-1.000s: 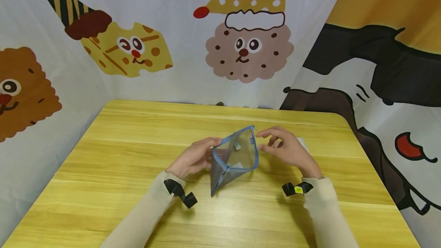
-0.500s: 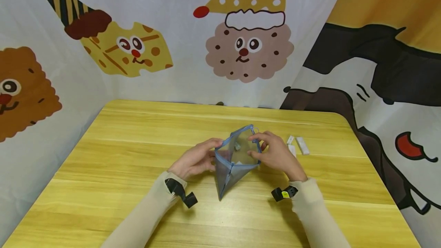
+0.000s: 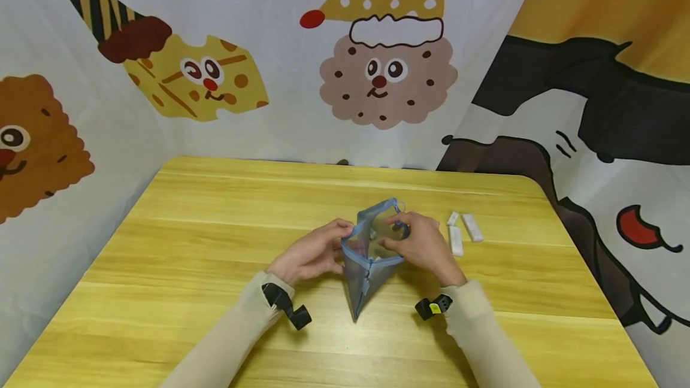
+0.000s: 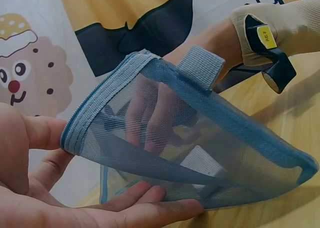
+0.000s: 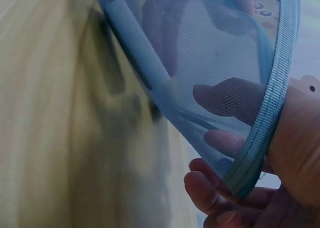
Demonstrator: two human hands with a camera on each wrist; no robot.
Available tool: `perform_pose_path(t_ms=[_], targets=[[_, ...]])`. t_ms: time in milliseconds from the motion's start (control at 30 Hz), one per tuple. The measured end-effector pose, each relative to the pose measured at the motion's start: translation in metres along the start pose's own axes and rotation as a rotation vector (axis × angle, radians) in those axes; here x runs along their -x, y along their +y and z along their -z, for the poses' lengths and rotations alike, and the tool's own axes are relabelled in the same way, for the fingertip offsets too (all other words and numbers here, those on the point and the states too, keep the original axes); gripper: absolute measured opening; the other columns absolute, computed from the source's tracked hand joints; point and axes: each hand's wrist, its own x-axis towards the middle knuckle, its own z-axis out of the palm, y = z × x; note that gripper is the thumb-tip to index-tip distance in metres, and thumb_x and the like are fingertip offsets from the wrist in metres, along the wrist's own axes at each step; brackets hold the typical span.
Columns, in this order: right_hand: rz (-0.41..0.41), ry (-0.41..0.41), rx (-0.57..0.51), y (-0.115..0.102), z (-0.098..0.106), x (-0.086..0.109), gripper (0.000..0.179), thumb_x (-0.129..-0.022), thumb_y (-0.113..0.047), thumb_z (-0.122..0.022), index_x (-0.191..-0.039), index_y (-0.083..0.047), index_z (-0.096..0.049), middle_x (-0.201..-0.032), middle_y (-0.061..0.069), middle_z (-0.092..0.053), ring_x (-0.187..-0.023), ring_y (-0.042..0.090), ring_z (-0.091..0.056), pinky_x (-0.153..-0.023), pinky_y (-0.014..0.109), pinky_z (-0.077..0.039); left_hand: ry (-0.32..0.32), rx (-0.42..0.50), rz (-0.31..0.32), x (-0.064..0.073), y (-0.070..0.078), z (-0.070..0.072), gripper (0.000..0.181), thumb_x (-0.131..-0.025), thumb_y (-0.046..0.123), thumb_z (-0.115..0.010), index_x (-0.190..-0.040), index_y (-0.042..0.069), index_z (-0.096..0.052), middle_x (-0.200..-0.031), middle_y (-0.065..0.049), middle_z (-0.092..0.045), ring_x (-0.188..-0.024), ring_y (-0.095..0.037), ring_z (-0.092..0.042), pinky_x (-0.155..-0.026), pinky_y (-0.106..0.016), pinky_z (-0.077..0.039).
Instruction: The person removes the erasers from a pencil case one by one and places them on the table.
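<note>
A blue-grey mesh zip pouch (image 3: pixel 385 283) stands tilted with its zippered mouth gaping. My left hand (image 3: pixel 309 251) holds its left side, thumb at the zipper edge and other fingers beneath the mesh, as the left wrist view shows. Reaching in at the opposite rim, my right hand (image 3: pixel 426 245) has its thumb and a finger inside the mouth, spread apart with nothing seen between them. In the right wrist view, other fingers (image 5: pixel 202 190) stay outside the zipper band (image 5: pixel 272 100). A white block (image 4: pixel 201 164) shows through the mesh at the pouch's bottom.
Several small white blocks (image 3: pixel 456 241) lie on the wooden table (image 3: pixel 226 202), right of the pouch beyond my right hand. A printed cloth (image 3: pixel 291 76) hangs behind the table and along its sides. A black camera is strapped to each wrist.
My right hand has moved left from beside the rim, and its thumb and finger have entered the mouth. The pouch and left hand have shifted slightly right; the white blocks are now uncovered.
</note>
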Motion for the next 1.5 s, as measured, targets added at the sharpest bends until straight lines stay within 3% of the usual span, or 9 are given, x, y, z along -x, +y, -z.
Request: perform_pose_path(t_ms=[133, 267, 400, 767, 967, 1200, 1267, 1433, 1500], targets=[[-0.013, -0.007, 0.008, 0.001, -0.005, -0.001, 0.046, -0.084, -0.039, -0.085, -0.122, -0.017, -0.075, -0.110, 0.007, -0.076, -0.102, 0.027, -0.069, -0.097, 0.049, -0.044, 0.010, 0.002, -0.011, -0.001, -0.002, -0.001, 0.007, -0.110, 0.027, -0.047, -0.105, 0.024, -0.051, -0.121, -0.007, -0.053, -0.110, -0.024, -0.053, -0.087, -0.051, -0.055], [-0.023, -0.029, -0.024, 0.003, -0.012, -0.001, 0.049, -0.082, -0.039, -0.086, -0.126, -0.020, -0.074, -0.118, 0.005, -0.075, -0.107, 0.026, -0.068, -0.090, 0.046, -0.055, 0.010, 0.020, -0.011, -0.002, -0.003, -0.001, 0.006, -0.110, 0.026, -0.047, -0.105, 0.025, -0.051, -0.121, -0.007, -0.052, -0.111, -0.025, -0.053, -0.089, -0.053, -0.054], [-0.019, -0.032, -0.052, 0.008, -0.025, -0.002, 0.048, -0.081, -0.039, -0.087, -0.125, -0.023, -0.075, -0.127, 0.001, -0.073, -0.118, 0.027, -0.066, -0.096, 0.048, -0.055, 0.010, 0.030, -0.009, -0.002, -0.004, -0.001, 0.007, -0.110, 0.026, -0.047, -0.105, 0.024, -0.051, -0.117, -0.007, -0.054, -0.109, -0.025, -0.055, -0.089, -0.055, -0.055], [-0.023, 0.065, -0.069, 0.014, -0.035, -0.002, 0.038, -0.080, -0.037, -0.088, -0.115, -0.025, -0.080, -0.121, -0.003, -0.076, -0.111, 0.022, -0.069, -0.088, 0.043, -0.058, 0.000, 0.024, -0.008, -0.005, -0.006, -0.002, 0.008, -0.110, 0.027, -0.045, -0.105, 0.023, -0.050, -0.117, -0.008, -0.053, -0.108, -0.025, -0.053, -0.089, -0.057, -0.054], [-0.028, 0.114, -0.055, 0.014, -0.034, -0.003, 0.032, -0.079, -0.035, -0.088, -0.108, -0.023, -0.082, -0.115, -0.002, -0.078, -0.100, 0.021, -0.072, -0.076, 0.036, -0.057, 0.001, 0.014, 0.002, -0.005, -0.006, -0.004, 0.007, -0.111, 0.026, -0.044, -0.109, 0.022, -0.049, -0.123, -0.009, -0.050, -0.111, -0.026, -0.051, -0.089, -0.057, -0.054], [-0.013, 0.109, -0.038, 0.012, -0.032, -0.004, 0.028, -0.081, -0.035, -0.086, -0.106, -0.022, -0.083, -0.108, -0.001, -0.079, -0.093, 0.018, -0.070, -0.072, 0.033, -0.055, 0.017, 0.029, -0.006, -0.004, -0.006, -0.002, 0.007, -0.110, 0.027, -0.045, -0.107, 0.022, -0.049, -0.116, -0.007, -0.053, -0.106, -0.024, -0.053, -0.088, -0.055, -0.055], [-0.014, 0.091, -0.030, 0.011, -0.029, -0.004, 0.027, -0.082, -0.035, -0.085, -0.105, -0.022, -0.082, -0.106, -0.001, -0.078, -0.094, 0.020, -0.068, -0.075, 0.036, -0.056, 0.025, 0.032, -0.008, -0.004, -0.006, -0.002, 0.007, -0.110, 0.028, -0.047, -0.107, 0.022, -0.049, -0.113, -0.007, -0.055, -0.105, -0.024, -0.053, -0.088, -0.054, -0.055], [0.018, 0.061, 0.000, 0.010, -0.018, -0.003, 0.022, -0.083, -0.032, -0.084, -0.102, -0.022, -0.083, -0.100, 0.000, -0.079, -0.127, 0.040, -0.061, -0.105, 0.057, -0.049, 0.053, 0.006, -0.030, -0.003, -0.003, -0.002, 0.008, -0.109, 0.029, -0.049, -0.107, 0.022, -0.049, -0.108, -0.005, -0.057, -0.100, -0.022, -0.054, -0.085, -0.052, -0.055], [0.055, 0.062, 0.009, 0.010, -0.014, -0.003, 0.020, -0.083, -0.031, -0.085, -0.101, -0.022, -0.083, -0.098, 0.001, -0.078, -0.121, 0.042, -0.063, -0.101, 0.057, -0.051, 0.072, -0.009, -0.047, -0.003, -0.002, -0.003, 0.008, -0.109, 0.029, -0.049, -0.107, 0.021, -0.051, -0.108, -0.004, -0.056, -0.099, -0.021, -0.055, -0.084, -0.050, -0.055]])
